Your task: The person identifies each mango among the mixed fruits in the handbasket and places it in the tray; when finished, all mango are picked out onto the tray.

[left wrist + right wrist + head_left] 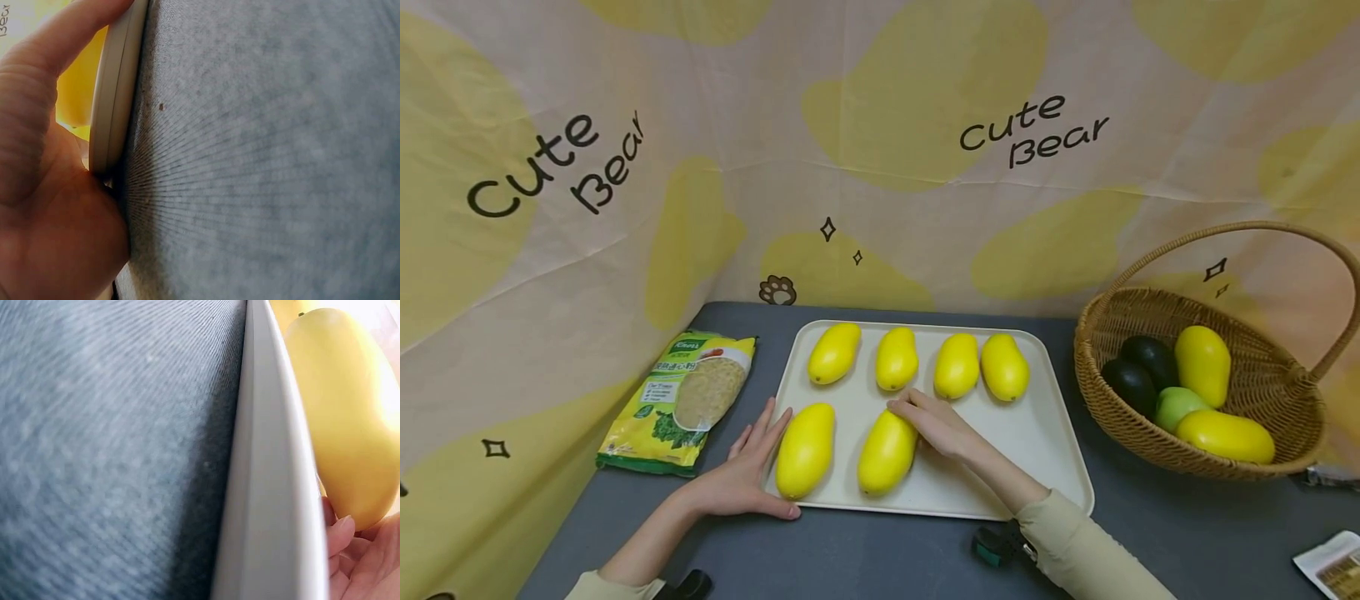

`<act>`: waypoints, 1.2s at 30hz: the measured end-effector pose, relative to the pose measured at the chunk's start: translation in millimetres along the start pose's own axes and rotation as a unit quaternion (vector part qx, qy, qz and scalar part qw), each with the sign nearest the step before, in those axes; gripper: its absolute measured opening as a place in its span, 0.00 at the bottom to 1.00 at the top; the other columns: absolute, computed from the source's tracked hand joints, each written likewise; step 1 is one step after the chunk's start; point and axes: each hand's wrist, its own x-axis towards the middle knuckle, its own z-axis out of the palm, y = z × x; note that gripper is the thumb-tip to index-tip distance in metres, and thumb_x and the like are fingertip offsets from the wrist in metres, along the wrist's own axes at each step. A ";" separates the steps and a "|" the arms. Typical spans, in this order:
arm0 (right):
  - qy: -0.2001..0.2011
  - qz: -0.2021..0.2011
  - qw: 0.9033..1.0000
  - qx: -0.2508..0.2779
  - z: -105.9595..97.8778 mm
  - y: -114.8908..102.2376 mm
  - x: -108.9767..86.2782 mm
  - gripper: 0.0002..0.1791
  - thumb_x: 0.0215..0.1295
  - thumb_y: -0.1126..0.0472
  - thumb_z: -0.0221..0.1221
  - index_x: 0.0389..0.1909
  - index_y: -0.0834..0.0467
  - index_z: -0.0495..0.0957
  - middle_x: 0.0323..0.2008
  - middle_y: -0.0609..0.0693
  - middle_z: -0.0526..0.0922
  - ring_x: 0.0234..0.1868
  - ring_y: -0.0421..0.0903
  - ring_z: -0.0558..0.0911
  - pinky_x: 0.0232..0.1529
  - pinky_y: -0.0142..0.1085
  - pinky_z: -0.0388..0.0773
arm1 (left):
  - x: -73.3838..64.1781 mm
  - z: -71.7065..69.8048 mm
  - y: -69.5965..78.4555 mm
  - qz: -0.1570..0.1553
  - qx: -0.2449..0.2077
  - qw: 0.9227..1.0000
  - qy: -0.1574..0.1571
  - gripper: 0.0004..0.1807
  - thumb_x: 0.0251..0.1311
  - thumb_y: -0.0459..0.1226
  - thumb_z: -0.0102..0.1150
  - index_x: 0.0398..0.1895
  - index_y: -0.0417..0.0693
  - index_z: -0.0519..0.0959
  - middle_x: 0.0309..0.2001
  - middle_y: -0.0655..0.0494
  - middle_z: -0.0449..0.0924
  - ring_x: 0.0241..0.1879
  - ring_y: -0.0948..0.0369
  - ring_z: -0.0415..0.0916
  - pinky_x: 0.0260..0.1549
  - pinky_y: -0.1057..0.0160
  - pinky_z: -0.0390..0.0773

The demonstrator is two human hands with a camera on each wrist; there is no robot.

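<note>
My right hand [936,423] holds a yellow mango [883,458] by its far right end, on the front part of a cream tray [943,496]. In the right wrist view its curled fingers [340,536] lie against one end of the mango [344,419], beyond the tray's rim. Spread at the tray's front left corner, my left hand [741,475] rests with its thumb along the front edge. Beside it lies another mango [805,450]. Several more mangoes, among them one at the back left [835,353], form a row along the tray's far side.
Left of the tray lies a yellow-green Knorr bag [681,404]. A wicker basket [1138,450] with a tall handle stands to the right, holding two dark avocados [1129,387], a green fruit [1178,406] and two mangoes [1202,362]. At the right edge sits a small packet [1333,567].
</note>
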 end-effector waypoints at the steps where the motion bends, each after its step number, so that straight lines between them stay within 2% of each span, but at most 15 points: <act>1: -0.003 -0.001 1.000 -0.001 0.0 0.9 0.2 0.20 0.70 0.40 0.51 0.39 0.53 0.75 0.22 0.48 0.70 0.20 0.44 0.67 0.22 0.33 0.62 | -0.1 0.0 0.1 0.000 -0.001 1.000 0.000 0.70 0.40 0.56 0.75 0.78 0.46 0.37 0.75 0.43 0.14 0.71 0.35 0.19 0.61 0.30 0.27; 2: -0.005 -0.001 1.000 -0.007 0.1 1.6 0.4 0.21 0.69 0.37 0.51 0.38 0.52 0.75 0.21 0.48 0.69 0.18 0.45 0.66 0.21 0.34 0.61 | -0.2 -0.1 0.3 0.000 -0.001 1.000 0.000 0.70 0.41 0.56 0.75 0.78 0.46 0.38 0.75 0.43 0.14 0.71 0.36 0.19 0.61 0.30 0.27; 6: -0.003 -0.019 0.999 -0.042 0.8 2.8 1.8 0.26 0.66 0.32 0.50 0.35 0.51 0.77 0.21 0.47 0.71 0.21 0.45 0.70 0.25 0.35 0.64 | -0.2 0.2 0.3 0.000 -0.002 1.000 -0.001 0.70 0.41 0.56 0.75 0.78 0.46 0.38 0.75 0.43 0.13 0.71 0.36 0.19 0.61 0.31 0.27; 11: 0.003 -0.027 0.997 -0.075 2.3 2.4 3.6 0.29 0.63 0.29 0.50 0.28 0.51 0.77 0.20 0.46 0.70 0.24 0.45 0.71 0.28 0.36 0.64 | -0.3 0.6 0.1 0.001 -0.005 1.000 -0.001 0.70 0.41 0.56 0.75 0.78 0.46 0.38 0.75 0.42 0.13 0.71 0.37 0.19 0.62 0.32 0.27; 18: 0.012 -0.043 0.992 -0.121 6.5 3.2 4.9 0.30 0.61 0.27 0.50 0.22 0.49 0.77 0.16 0.44 0.67 0.22 0.43 0.70 0.27 0.35 0.63 | -0.9 0.8 0.2 0.004 -0.006 1.000 -0.002 0.70 0.41 0.56 0.75 0.78 0.45 0.37 0.75 0.42 0.13 0.71 0.37 0.19 0.62 0.32 0.27; 26: 0.031 -0.047 0.989 -0.136 11.5 5.9 5.5 0.28 0.59 0.25 0.52 0.24 0.46 0.77 0.18 0.43 0.70 0.24 0.42 0.72 0.28 0.35 0.64 | -0.4 -0.5 -0.9 0.001 -0.003 1.000 -0.005 0.70 0.41 0.56 0.75 0.78 0.47 0.37 0.75 0.43 0.13 0.71 0.36 0.19 0.62 0.32 0.27; 36: 0.042 -0.055 0.991 -0.117 11.1 7.7 2.3 0.25 0.59 0.29 0.56 0.31 0.46 0.80 0.21 0.43 0.74 0.26 0.42 0.73 0.28 0.35 0.66 | 1.1 0.1 -3.9 0.002 -0.003 1.000 -0.004 0.70 0.41 0.56 0.75 0.79 0.48 0.37 0.75 0.43 0.13 0.71 0.36 0.19 0.61 0.31 0.27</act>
